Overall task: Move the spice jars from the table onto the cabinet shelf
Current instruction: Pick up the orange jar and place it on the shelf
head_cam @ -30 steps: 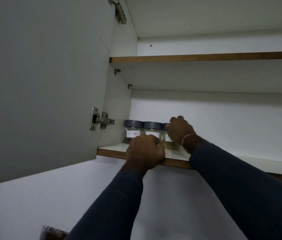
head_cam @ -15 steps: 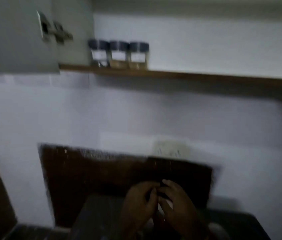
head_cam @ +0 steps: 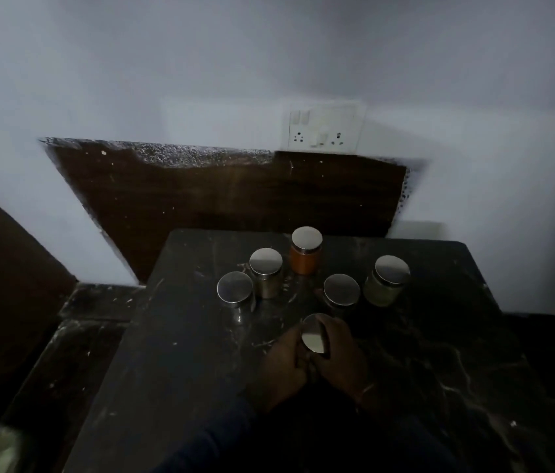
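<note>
While both hands curl round the near jar, five more jars stand on the table. That makes six jars, and each one has a shiny round lid.

The left hand holds the near jar from one side and the right hand holds it from the other. It is too dark to tell if this jar sits on the table or is just off it.

Farther back, the left jar is just beside the silver jar. The orange jar is at the very back. The middle jar is near the green jar on the right.

The table is dark and shiny with pale streaks. It stands against a white wall. One brown board is on the wall, and one plug socket plate sits above it. The room is dim.
</note>
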The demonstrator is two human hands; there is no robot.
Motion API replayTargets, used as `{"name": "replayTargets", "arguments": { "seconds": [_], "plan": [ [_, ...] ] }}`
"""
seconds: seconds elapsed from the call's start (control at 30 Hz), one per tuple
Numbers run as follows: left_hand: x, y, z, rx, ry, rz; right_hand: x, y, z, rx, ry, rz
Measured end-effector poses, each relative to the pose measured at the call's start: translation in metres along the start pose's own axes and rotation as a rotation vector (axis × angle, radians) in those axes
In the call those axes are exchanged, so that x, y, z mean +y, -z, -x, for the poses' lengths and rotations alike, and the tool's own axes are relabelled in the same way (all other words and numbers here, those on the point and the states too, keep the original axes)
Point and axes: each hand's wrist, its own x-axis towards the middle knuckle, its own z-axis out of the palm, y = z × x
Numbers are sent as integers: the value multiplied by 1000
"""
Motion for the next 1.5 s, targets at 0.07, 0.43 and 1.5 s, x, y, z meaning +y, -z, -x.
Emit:
{"name": "replayTargets", "arguments": {
  "seconds": [0.07, 0.43, 1.5],
  "plan": [
    [1, 3, -2, 1, 44, 91, -1, -4, -4, 28, -32, -78],
    [5, 49, -7, -145, 531, 853, -14, 27, -27, -14, -207, -1185],
    [20, 48, -62, 88, 135, 324, -42, 21, -50, 358, 304, -18]
  ]
}}
